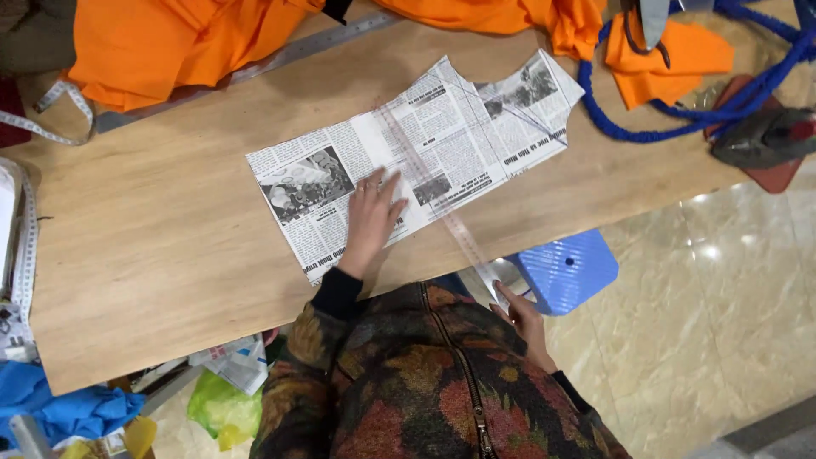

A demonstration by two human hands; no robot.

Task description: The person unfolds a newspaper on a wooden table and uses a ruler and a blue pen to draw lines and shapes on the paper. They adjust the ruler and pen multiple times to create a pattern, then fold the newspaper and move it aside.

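A left hand (372, 214) lies flat, fingers spread, on a newspaper pattern (408, 161) on a wooden table (153, 255). The right hand (523, 319) pinches the near end of a clear ruler (433, 191) running away across the paper.

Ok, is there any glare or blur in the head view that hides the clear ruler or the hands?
Head view: glare spots only on the glossy tiled floor; the clear plastic ruler reads faintly over the cut newspaper pattern; left hand is sharp, right hand slightly soft; wooden table is evenly lit.
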